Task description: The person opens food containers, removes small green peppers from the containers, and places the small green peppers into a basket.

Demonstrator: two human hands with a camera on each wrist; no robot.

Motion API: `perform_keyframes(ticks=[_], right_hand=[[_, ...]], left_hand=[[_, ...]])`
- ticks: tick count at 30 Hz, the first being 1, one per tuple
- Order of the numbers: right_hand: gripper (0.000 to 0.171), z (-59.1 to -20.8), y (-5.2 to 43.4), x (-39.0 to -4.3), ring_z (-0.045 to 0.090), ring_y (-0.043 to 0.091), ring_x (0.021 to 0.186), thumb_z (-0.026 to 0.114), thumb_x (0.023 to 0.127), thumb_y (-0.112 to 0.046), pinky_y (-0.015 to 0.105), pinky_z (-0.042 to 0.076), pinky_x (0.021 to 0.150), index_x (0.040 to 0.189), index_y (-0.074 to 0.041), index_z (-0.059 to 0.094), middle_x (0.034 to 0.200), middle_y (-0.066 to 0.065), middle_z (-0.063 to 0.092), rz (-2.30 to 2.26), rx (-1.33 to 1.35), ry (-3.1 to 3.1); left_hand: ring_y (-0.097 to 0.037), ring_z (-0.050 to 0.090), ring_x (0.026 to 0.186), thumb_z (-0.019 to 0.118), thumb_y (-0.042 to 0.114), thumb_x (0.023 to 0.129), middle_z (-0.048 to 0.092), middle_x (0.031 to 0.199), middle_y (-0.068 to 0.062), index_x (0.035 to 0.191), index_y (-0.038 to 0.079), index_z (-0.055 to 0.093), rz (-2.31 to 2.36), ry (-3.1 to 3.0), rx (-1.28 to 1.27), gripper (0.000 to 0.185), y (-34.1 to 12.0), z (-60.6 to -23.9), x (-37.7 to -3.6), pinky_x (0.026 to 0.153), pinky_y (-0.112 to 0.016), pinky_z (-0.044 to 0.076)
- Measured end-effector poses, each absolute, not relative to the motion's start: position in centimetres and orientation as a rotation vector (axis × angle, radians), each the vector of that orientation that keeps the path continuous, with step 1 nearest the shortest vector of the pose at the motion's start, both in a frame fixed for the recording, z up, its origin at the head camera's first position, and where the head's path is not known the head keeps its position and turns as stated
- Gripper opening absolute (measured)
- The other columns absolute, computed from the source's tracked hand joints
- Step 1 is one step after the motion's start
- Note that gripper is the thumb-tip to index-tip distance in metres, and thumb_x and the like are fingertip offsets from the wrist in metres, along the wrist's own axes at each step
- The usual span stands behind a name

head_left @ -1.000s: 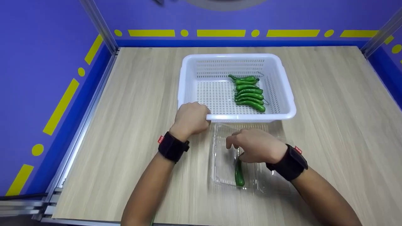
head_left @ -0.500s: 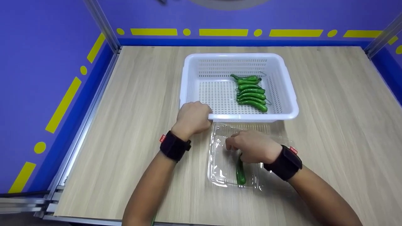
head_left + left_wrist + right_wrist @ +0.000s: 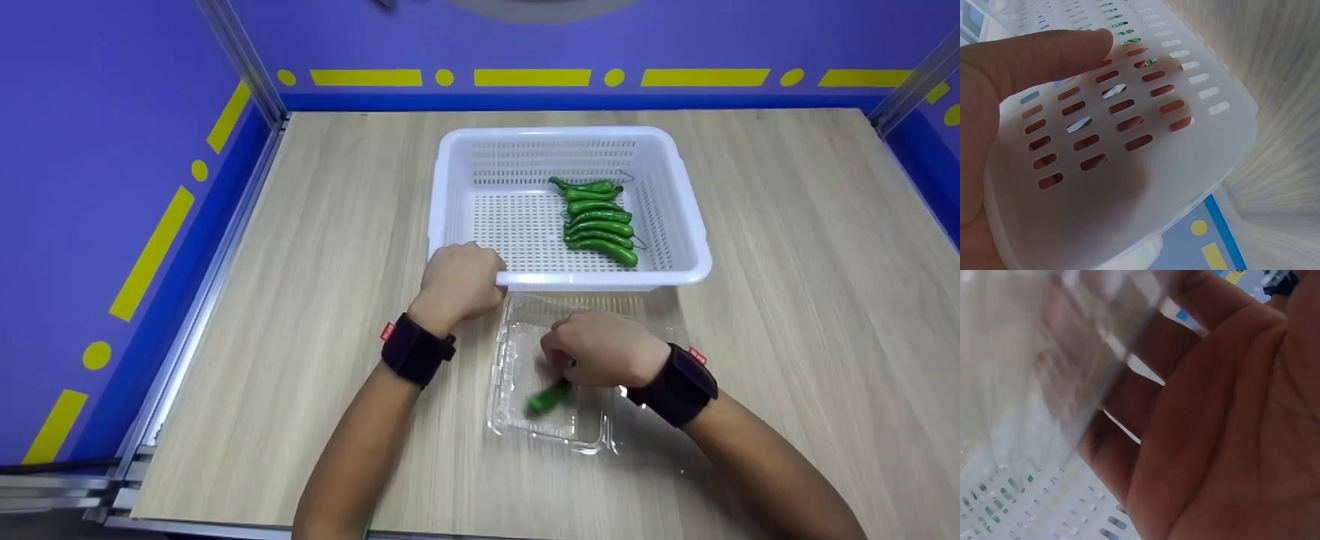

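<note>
My left hand [image 3: 461, 281] grips the near-left corner of a white perforated basket [image 3: 600, 281]; the left wrist view shows my thumb [image 3: 1027, 56] against the basket wall [image 3: 1185, 140]. Several green peppers [image 3: 598, 223] lie in a row on the basket's right side. Just in front of the basket sits a clear plastic tray [image 3: 517, 420]. My right hand [image 3: 596, 349] is curled over its middle. In the right wrist view its fingers [image 3: 1230, 439] hold the clear plastic [image 3: 1072, 354]. One green pepper [image 3: 547, 396] lies slanted and blurred in the tray below that hand.
The wooden tabletop [image 3: 787, 262] is walled by blue and yellow panels, with metal rails [image 3: 202, 277] along the left edge and a post [image 3: 911, 75] at the far right corner. The basket [image 3: 1027, 512] shows behind the tray in the right wrist view.
The tray has shifted left and looks narrower under my right hand. The pepper inside swung from pointing toward me to slanting left. My left hand has stayed on the basket.
</note>
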State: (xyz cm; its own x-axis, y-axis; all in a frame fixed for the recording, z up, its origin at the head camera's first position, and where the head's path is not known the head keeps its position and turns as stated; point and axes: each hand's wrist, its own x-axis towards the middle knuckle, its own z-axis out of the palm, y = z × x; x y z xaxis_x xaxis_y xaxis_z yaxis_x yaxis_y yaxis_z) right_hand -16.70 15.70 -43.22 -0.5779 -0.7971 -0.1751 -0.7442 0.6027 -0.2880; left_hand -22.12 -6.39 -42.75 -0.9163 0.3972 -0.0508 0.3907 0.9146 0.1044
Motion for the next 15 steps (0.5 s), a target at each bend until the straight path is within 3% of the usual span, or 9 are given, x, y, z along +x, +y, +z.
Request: perform_keyframes(ticks=[4, 6, 12, 15], right_hand=[[0.011, -43.19, 15.59, -16.70, 0.058, 0.009, 0.067, 0.074, 0.084, -0.014, 0.029, 0.050, 0.063, 0.080, -0.020, 0.067, 0.076, -0.009, 0.063, -0.335, -1.306, 2.566], [0.008, -42.99, 15.62, -16.61, 0.061, 0.010, 0.070, 0.077, 0.085, -0.017, 0.030, 0.052, 0.065, 0.084, -0.019, 0.069, 0.080, -0.008, 0.066, -0.363, -1.323, 2.559], [0.035, -42.27, 15.81, -16.16, 0.060, 0.012, 0.076, 0.077, 0.064, -0.001, 0.034, 0.052, 0.071, 0.093, -0.020, 0.070, 0.085, -0.007, 0.067, -0.337, -1.320, 2.486], [0.037, -42.43, 15.64, -15.98, 0.058, 0.011, 0.075, 0.076, 0.062, -0.002, 0.034, 0.049, 0.069, 0.092, -0.023, 0.068, 0.084, -0.009, 0.065, -0.288, -1.324, 2.470]], left_hand=[[-0.020, 0.057, 0.061, 0.065, 0.025, 0.084, 0.052, 0.062, 0.005, 0.063, 0.021, 0.053, 0.141, 3.000, 0.623, 0.025, -6.41, -42.76, -22.13, 0.057, -0.041, 0.050], [-0.020, 0.057, 0.061, 0.064, 0.025, 0.084, 0.051, 0.061, 0.005, 0.062, 0.021, 0.051, 0.142, 2.995, 0.619, 0.026, -6.43, -42.75, -22.10, 0.057, -0.041, 0.050], [-0.020, 0.057, 0.062, 0.064, 0.022, 0.085, 0.051, 0.061, 0.004, 0.061, 0.020, 0.050, 0.152, 2.996, 0.617, 0.028, -6.40, -42.61, -22.07, 0.058, -0.040, 0.050], [-0.020, 0.057, 0.062, 0.064, 0.023, 0.085, 0.053, 0.062, 0.004, 0.062, 0.020, 0.054, 0.151, 2.991, 0.611, 0.025, -6.40, -42.67, -22.10, 0.058, -0.040, 0.050]])
